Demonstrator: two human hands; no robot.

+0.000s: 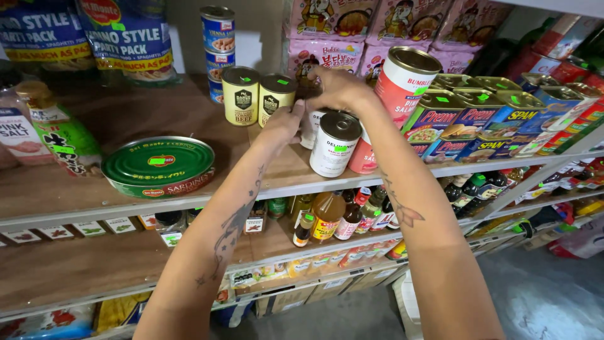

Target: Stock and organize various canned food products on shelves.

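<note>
Both hands are reaching over the wooden shelf [157, 119] to a cluster of tins. The left hand [283, 123] is touching a white tin [334, 143], its fingers hidden behind, so I cannot tell its grip. The right hand [340, 88] is closing from above on a tin [313, 126] behind it, beside the tilted red tin [406, 79].
</note>
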